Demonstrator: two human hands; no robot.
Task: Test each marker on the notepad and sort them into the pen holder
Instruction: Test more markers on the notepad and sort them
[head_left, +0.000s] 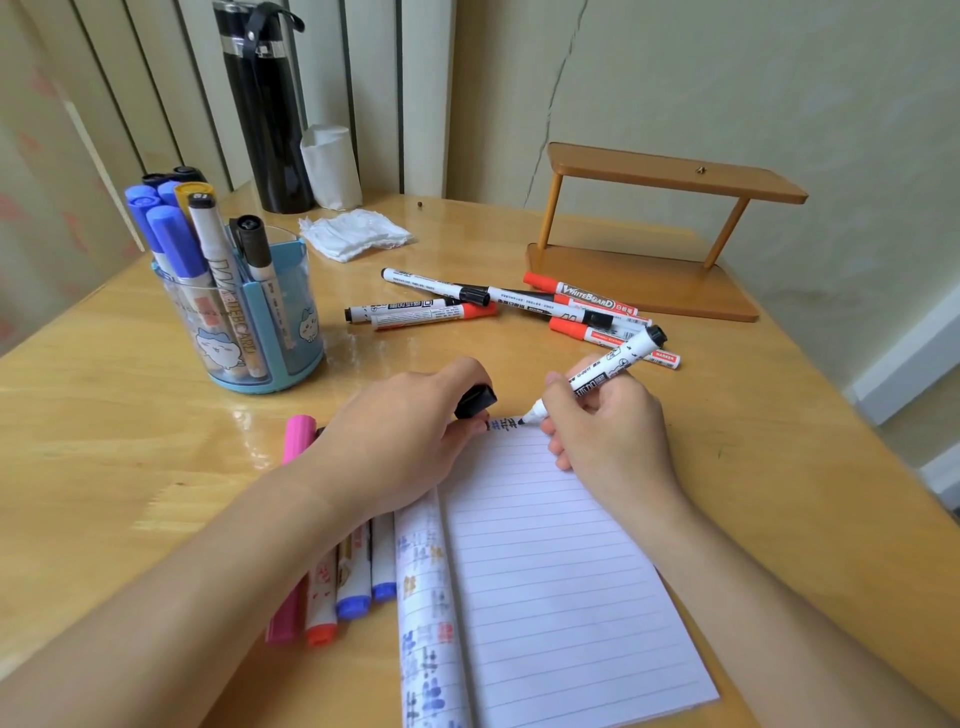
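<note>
At the left of the frame, the blue pen holder (244, 322) is standing on the table (104, 415) with some markers in it. In the middle, the left hand (400, 441) is curling its fingers round a black cap (475, 401) at the top edge of the notepad (561, 571). Just to the right, the right hand (608, 431) is gripping the black marker (608, 369), and its tip is touching the top line. It should be pressing softly, drawing a short mark and checking that the ink looks dark.
</note>
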